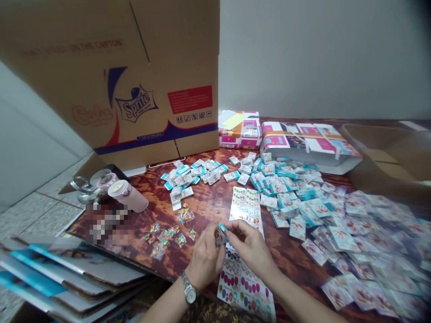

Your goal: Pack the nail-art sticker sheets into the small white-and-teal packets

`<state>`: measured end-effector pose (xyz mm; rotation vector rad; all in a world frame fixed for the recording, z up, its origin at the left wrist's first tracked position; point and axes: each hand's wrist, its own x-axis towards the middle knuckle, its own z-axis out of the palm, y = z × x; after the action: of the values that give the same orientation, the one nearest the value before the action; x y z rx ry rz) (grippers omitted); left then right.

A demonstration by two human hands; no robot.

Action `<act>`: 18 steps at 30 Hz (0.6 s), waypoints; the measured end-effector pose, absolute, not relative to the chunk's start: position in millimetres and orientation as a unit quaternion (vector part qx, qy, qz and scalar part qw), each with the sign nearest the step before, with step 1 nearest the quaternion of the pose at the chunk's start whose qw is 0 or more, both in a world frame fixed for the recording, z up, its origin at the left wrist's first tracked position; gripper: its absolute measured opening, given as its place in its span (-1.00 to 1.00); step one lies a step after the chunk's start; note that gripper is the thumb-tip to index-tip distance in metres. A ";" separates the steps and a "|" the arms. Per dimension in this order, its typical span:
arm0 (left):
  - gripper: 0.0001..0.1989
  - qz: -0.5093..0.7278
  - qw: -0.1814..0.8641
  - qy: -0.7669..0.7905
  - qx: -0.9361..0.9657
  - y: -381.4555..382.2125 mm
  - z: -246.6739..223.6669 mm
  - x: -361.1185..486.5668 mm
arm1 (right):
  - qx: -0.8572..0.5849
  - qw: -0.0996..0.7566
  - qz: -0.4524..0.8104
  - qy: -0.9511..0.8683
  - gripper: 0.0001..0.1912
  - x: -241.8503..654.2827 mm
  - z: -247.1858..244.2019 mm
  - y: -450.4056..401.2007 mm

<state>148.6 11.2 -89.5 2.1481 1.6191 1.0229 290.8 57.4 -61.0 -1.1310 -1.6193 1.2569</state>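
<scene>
While my left hand (pixel 204 261) and my right hand (pixel 252 249) work close together above the table, the fingertips (pixel 226 229) of both pinch one small teal-and-white folded card (pixel 220 235). Neither hand is spread wide, though I cannot tell how firm the pinch is. A long printed sheet of colourful labels (pixel 243 287) lies under my hands, running from near to far across the dark-grained wooden tabletop (pixel 286 253). Left of it, clear bags of tiny coloured pieces (pixel 164 240) lie loose, while a heap of similar teal-and-white cards (pixel 272 188) spreads to the right and far side. A pink tumbler (pixel 128 195) stands at the far left, just before a Sprite cardboard carton (pixel 134 89).

My fingers cover most of the folded card, so a weak pinch could let it drop into the heap, where it would be hard to pick out. The sheet lies loose beneath my wrists, so leaning on it could drag it sideways into the cards. A careless sweep of my left forearm could also knock the clear bags toward the near edge.
</scene>
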 end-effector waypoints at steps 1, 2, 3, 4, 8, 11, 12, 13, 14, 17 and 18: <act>-0.43 0.349 0.133 0.561 0.739 11.3 -89.6 148.9 | -0.452 0.389 0.477 -0.646 -0.84 290.3 -60.1 57.2; -0.43 0.346 0.133 0.562 0.739 11.5 -89.7 149.1 | -0.457 0.388 0.455 -0.658 -0.85 290.1 -58.5 56.8; -0.43 0.342 0.129 0.563 0.741 11.9 -89.8 149.4 | -0.460 0.387 0.432 -0.672 -0.86 289.9 -56.7 56.1; -0.43 0.339 0.122 0.562 0.744 12.3 -90.0 149.6 | -0.459 0.385 0.411 -0.687 -0.86 289.8 -54.9 55.0; -0.41 0.330 0.083 0.559 0.756 13.9 -92.0 151.4 | -0.431 0.399 0.334 -0.737 -0.75 288.0 -54.0 45.2; -0.38 0.307 0.050 0.567 0.762 15.0 -94.5 154.3 | -0.414 0.429 0.286 -0.750 -0.65 284.9 -62.1 35.8; -0.37 0.300 0.039 0.570 0.764 15.3 -95.5 155.3 | -0.413 0.439 0.281 -0.747 -0.65 283.8 -65.3 33.6; -0.37 0.293 0.030 0.573 0.765 15.6 -96.5 156.0 | -0.417 0.446 0.286 -0.739 -0.65 282.9 -68.3 32.3; -0.37 0.287 0.020 0.574 0.767 15.8 -97.5 156.5 | -0.427 0.451 0.303 -0.723 -0.66 282.3 -70.7 32.0; -0.37 0.255 -0.003 0.572 0.779 16.4 -100.0 155.8 | -0.455 0.460 0.408 -0.644 -0.69 281.7 -74.6 36.0; -0.36 0.242 -0.008 0.572 0.783 16.6 -100.7 155.1 | -0.457 0.464 0.442 -0.617 -0.70 281.8 -75.0 38.1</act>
<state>155.1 16.6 -100.7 2.4745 1.8076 0.7644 281.8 38.1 -75.0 -1.1226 -1.5166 1.0872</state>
